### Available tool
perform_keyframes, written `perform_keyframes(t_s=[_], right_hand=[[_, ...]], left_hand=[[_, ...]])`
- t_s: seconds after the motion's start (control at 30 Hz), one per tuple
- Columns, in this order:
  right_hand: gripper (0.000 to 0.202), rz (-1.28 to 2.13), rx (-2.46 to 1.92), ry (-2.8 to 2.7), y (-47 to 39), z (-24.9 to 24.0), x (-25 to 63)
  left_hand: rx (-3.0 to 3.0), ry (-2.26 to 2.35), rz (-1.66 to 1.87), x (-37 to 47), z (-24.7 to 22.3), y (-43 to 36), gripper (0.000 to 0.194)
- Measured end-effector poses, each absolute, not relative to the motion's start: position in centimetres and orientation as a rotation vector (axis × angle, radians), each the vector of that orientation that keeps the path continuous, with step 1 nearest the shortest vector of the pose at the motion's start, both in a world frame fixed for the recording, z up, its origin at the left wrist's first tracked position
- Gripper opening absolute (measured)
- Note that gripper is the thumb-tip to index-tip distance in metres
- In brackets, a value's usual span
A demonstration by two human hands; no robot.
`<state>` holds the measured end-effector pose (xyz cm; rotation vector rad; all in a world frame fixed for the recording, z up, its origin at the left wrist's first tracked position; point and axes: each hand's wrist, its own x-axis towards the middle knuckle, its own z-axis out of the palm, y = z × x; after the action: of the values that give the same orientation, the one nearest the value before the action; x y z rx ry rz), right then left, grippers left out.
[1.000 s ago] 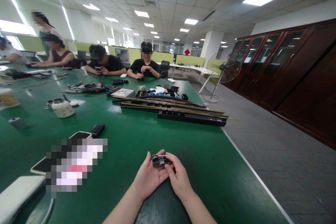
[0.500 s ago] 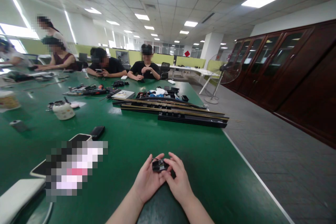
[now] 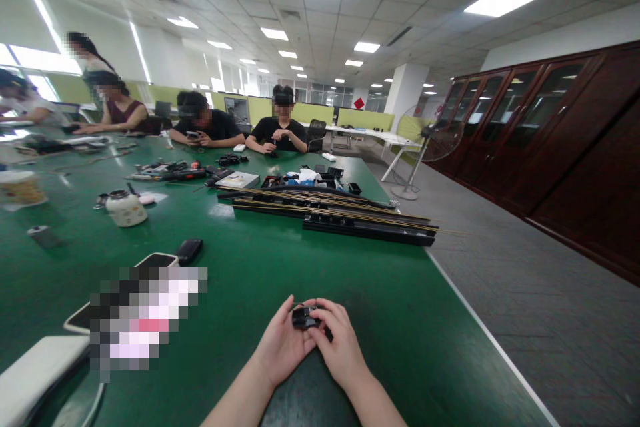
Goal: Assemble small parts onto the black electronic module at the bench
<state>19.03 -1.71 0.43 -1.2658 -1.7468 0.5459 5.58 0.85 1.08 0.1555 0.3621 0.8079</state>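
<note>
A small black plastic housing (image 3: 301, 318) with a thin wire at its far side lies in the fingers of my left hand (image 3: 281, 348), palm up. Its exact kind is too small to make out. From the right, my right hand (image 3: 341, 339) reaches over it, thumb at the near edge and fingertips on top. Those fingers hide the housing's right part. Both hands are close together, just above the green table (image 3: 260, 267).
Black rails with thin brass-coloured rods (image 3: 370, 233) lie across the table ahead. To the left are a phone (image 3: 157, 260), a black key fob-like item (image 3: 189, 251), a white jar (image 3: 126, 208) and a white box (image 3: 43, 373). Several people sit beyond; a fan (image 3: 425, 137) stands right.
The fingers of my right hand have moved inward over the top of the black housing, covering more of it. My left hand keeps its hold. The view has shifted slightly.
</note>
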Motion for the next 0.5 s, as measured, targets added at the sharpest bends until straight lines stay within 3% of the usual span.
perform_keyframes(t_s=[0.5], right_hand=[[0.021, 0.553, -1.248, -1.614, -1.45, -0.10, 19.37]], left_hand=[[0.165, 0.423, 0.827, 5.55, 0.68, 0.90, 0.031]])
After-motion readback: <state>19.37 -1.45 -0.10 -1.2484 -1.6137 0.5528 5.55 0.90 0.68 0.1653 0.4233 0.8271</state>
